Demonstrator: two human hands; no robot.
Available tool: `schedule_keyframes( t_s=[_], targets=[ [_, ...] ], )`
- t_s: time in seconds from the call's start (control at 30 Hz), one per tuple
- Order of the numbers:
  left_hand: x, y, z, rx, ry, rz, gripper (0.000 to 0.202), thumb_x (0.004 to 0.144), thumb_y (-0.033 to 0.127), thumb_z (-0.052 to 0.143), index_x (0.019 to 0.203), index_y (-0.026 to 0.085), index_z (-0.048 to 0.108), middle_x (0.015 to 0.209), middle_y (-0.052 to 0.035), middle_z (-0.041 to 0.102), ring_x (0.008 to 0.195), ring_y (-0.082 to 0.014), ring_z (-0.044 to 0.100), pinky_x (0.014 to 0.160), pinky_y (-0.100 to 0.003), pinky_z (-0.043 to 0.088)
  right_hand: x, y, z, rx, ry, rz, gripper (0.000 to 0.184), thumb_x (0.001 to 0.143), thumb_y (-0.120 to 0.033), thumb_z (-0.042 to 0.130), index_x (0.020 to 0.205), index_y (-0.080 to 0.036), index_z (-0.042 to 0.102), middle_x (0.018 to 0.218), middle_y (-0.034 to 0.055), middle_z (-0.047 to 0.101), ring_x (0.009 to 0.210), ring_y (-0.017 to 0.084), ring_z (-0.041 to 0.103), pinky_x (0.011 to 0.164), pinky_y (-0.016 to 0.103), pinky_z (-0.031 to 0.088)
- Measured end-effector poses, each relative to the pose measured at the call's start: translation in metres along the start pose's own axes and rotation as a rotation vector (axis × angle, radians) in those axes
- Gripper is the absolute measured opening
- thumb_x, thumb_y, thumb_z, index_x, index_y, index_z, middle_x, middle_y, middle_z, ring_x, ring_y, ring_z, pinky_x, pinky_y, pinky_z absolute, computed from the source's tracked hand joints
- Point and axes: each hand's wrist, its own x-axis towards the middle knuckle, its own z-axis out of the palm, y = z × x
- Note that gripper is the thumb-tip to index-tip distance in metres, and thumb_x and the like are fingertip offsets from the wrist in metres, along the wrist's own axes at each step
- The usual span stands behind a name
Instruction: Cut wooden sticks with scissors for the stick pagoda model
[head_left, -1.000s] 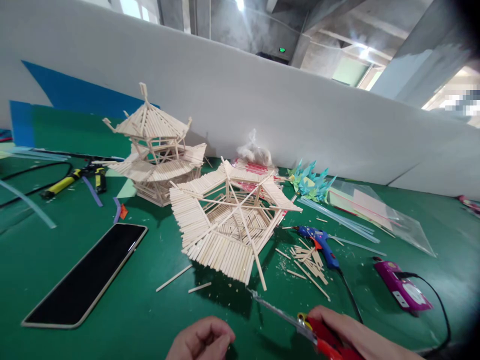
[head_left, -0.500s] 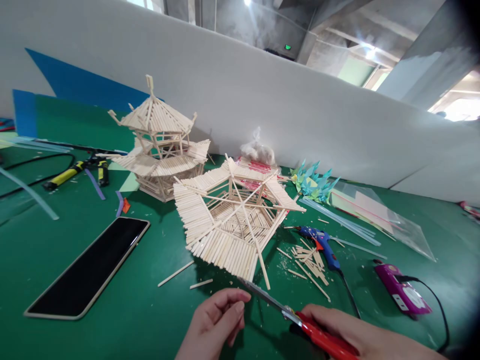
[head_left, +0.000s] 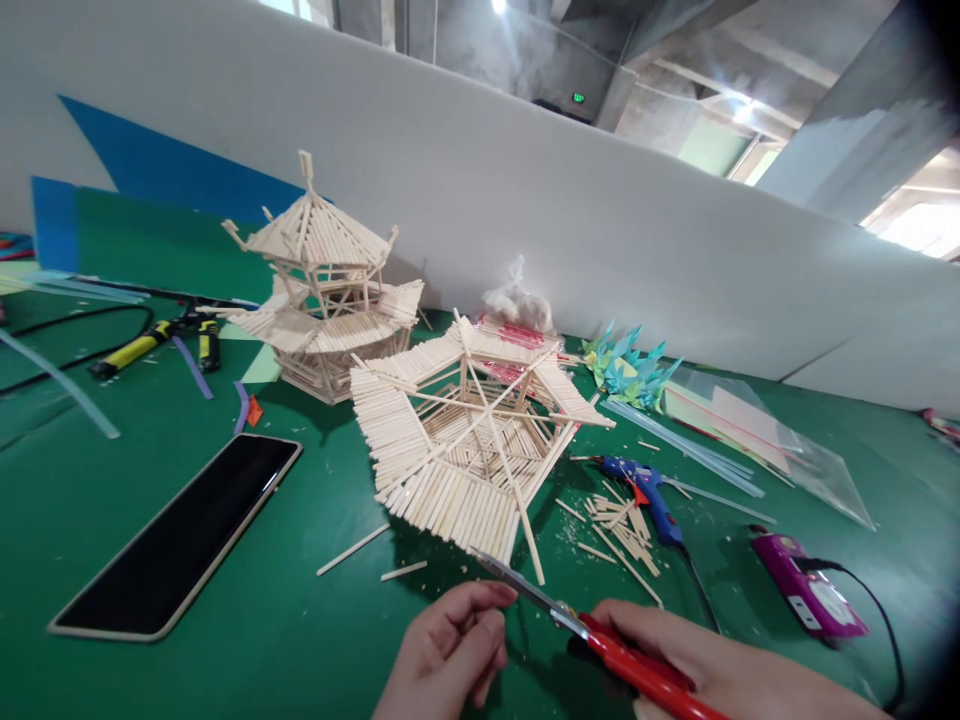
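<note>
My right hand point(head_left: 701, 655) is closed around the red handles of a pair of scissors point(head_left: 626, 668). Their metal blades point up and left, the tips at the front edge of a six-sided stick roof frame point(head_left: 450, 508). Thin wooden sticks cover several of its sides, and crossed sticks meet over its open middle. Below the blades, my left hand point(head_left: 454, 645) has curled fingers, the thumb close to the index finger; whether anything small is between them is hidden. Two loose sticks lie left of the hands, one being a short stick point(head_left: 403, 571).
Behind stands a finished-looking stick pagoda point(head_left: 315, 290). A phone point(head_left: 180, 535) lies left, with yellow-handled pliers point(head_left: 142, 345) beyond. To the right are cut sticks point(head_left: 622, 525), a blue glue gun point(head_left: 649, 490), a purple power box point(head_left: 810, 588) and a folded-paper piece point(head_left: 634, 365).
My left hand has shifted slightly right, and the scissors with my right hand slightly left, bringing them closer together. The stick frame stays in place; the view has shifted a little.
</note>
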Motion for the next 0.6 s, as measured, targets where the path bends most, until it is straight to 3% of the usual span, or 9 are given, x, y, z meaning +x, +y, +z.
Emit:
schedule_keyframes(
  t_s=[0.07, 0.17, 0.33, 0.6],
  targets=[
    [0.0004, 0.0011, 0.0005, -0.023, 0.018, 0.004, 0.028, 0.062, 0.038, 0.075, 0.079, 0.016, 0.071, 0.051, 0.0048, 0.052, 0.045, -0.0055, 0.036, 0.042, -0.018, 0.024, 0.0021, 0.0018, 0.0000, 0.005, -0.122, 0.101, 0.025, 0.069, -0.029, 0.060, 0.092, -0.019, 0.056, 0.047, -0.0106, 0.039, 0.043, 0.007, 0.037, 0.045, 0.018, 0.029],
    [0.0010, 0.0020, 0.0006, -0.028, 0.025, 0.010, 0.027, 0.063, 0.038, 0.075, 0.079, 0.016, 0.071, 0.051, 0.0043, 0.053, 0.046, -0.0060, 0.037, 0.043, -0.018, 0.024, 0.0034, 0.0049, 0.0007, 0.071, -0.178, 0.179, 0.030, 0.072, -0.032, 0.057, 0.098, -0.019, 0.050, 0.046, -0.0115, 0.035, 0.040, 0.007, 0.031, 0.040, 0.019, 0.023],
    [0.0026, 0.0013, 0.0004, -0.020, 0.007, 0.024, 0.030, 0.062, 0.040, 0.075, 0.078, 0.015, 0.070, 0.049, 0.0040, 0.053, 0.044, -0.0055, 0.036, 0.041, -0.018, 0.024, 0.0034, 0.0060, 0.0040, 0.139, -0.188, 0.185, 0.030, 0.071, -0.030, 0.058, 0.096, -0.019, 0.048, 0.049, -0.0113, 0.035, 0.042, 0.007, 0.029, 0.038, 0.019, 0.019],
    [0.0019, 0.0043, 0.0056, -0.122, 0.051, 0.046, 0.027, 0.059, 0.037, 0.078, 0.076, 0.018, 0.070, 0.051, 0.0034, 0.056, 0.044, -0.0050, 0.038, 0.042, -0.016, 0.025, 0.0020, 0.0088, 0.0063, 0.183, -0.112, 0.117, 0.023, 0.066, -0.026, 0.061, 0.082, -0.023, 0.045, 0.060, -0.0079, 0.040, 0.049, 0.008, 0.034, 0.041, 0.019, 0.023]
  ],
)
